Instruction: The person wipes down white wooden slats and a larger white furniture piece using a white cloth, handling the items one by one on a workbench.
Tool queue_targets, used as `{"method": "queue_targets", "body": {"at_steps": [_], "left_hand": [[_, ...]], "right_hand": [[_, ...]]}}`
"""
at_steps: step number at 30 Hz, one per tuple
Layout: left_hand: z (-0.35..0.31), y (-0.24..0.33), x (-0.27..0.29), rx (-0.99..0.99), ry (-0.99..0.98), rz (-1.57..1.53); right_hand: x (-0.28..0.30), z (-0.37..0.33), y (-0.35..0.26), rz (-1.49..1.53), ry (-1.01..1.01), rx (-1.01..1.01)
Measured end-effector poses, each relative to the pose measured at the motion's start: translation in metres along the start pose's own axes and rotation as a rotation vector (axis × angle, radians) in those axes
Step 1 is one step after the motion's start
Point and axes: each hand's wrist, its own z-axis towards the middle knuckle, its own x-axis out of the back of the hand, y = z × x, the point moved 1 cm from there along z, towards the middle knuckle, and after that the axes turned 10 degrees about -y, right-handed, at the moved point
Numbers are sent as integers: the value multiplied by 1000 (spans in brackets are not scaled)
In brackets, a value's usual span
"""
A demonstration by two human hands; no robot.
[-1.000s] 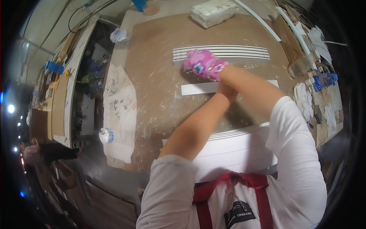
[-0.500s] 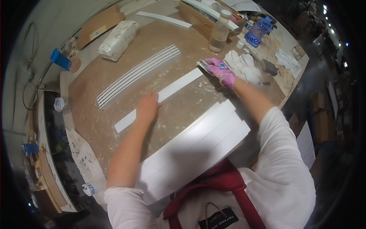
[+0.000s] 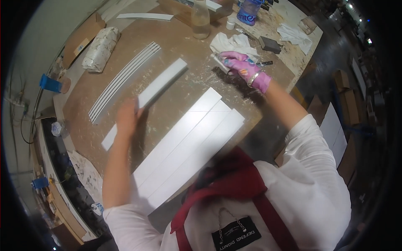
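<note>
Left hand (image 3: 127,114): your fingers grasp the white strip (image 3: 162,83).
Right hand (image 3: 241,67): your pink-gloved fingers clasp a pale block (image 3: 220,62).

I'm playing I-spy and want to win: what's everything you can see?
Table: one, brown, centre
Loose strip: one, white, centre left
Strip bundle: one, white, left of loose strip
Wide boards: three visible, white, nearest the body
Far strip: one, white, far side
Wrapped block: one, spattered white, upper left
Cardboard: one piece, brown, by wrapped block
Bottles: three; clear, blue, white; far side
Cloths: two, white, far right
Dark block: one, grey, between cloths
Small pad: one, whitish, held at right
Unclear objects: two, blue, left side
Blurred clutter: uncountable, mixed colours, around the table
Apron: one, red, on body
Left fingers: one hand's, bare, on loose strip
Right fingers: one hand's, pink flowered glove, holding small pad
</note>
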Motion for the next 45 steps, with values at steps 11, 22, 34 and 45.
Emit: {"method": "queue_targets", "body": {"at_steps": [11,22,34,45], "left_hand": [[-181,134,73,-206,6,-249],[-54,34,66,-75,81,-117],[114,-99,17,341,-90,-81],[55,-76,-1,38,57,-53]], "right_hand": [[-8,-26,46,356,174,82],[-22,-15,55,176,216,27],[-31,-19,57,187,274,5],[-49,-6,27,209,211,10]]}}
